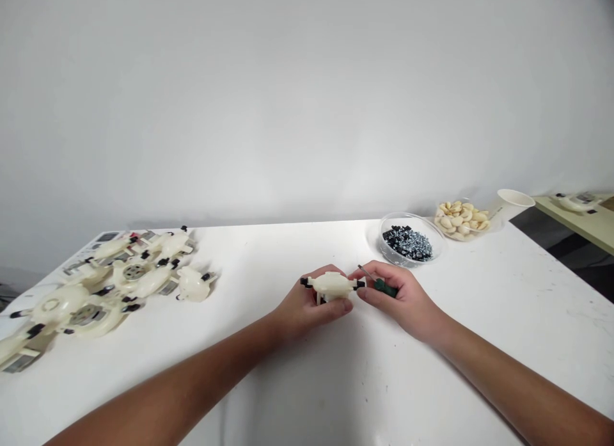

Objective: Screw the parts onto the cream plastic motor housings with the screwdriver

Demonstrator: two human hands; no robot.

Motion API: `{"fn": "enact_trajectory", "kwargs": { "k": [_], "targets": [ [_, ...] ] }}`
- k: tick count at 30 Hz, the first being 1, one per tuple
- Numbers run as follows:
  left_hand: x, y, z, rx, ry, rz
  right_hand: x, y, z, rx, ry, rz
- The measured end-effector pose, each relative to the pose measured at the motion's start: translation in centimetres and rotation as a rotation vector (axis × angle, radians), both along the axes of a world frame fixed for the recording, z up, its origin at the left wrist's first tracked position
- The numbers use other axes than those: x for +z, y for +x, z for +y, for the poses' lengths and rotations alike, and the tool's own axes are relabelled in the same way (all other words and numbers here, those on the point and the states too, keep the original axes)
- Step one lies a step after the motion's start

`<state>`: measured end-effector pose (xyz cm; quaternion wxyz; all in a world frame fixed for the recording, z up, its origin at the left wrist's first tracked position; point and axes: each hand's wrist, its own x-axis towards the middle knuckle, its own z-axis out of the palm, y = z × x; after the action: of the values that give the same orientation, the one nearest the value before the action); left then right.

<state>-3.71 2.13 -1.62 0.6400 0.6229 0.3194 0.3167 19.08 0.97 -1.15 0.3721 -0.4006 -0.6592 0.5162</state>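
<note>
cream housing (332,284) pinched in left hand (307,309) grip, right hand (409,300) curled round green screwdriver (385,286)

cream housing (332,285) with black tabs; green screwdriver (384,286) handle; white table (336,382); clear bowl (434,236) of black and silver screws; cream caps (461,219) by the far right edge; white cup (513,201).
</note>
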Motion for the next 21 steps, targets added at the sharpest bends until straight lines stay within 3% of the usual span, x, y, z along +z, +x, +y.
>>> {"fn": "enact_trajectory", "kwargs": {
  "k": [8, 14, 21],
  "targets": [
    [0.1, -0.1, 0.0, 0.028, -0.007, 0.002, -0.1, 0.0, 0.3, -0.058, -0.059, -0.002],
    [0.2, -0.1, -0.1, 0.039, -0.007, -0.007, -0.6, 0.0, 0.6, 0.034, -0.262, 0.132],
    [-0.1, -0.1, -0.1, 0.015, -0.007, -0.036, -1.4, 0.1, 0.7, -0.019, -0.390, 0.301]
  ]
}}
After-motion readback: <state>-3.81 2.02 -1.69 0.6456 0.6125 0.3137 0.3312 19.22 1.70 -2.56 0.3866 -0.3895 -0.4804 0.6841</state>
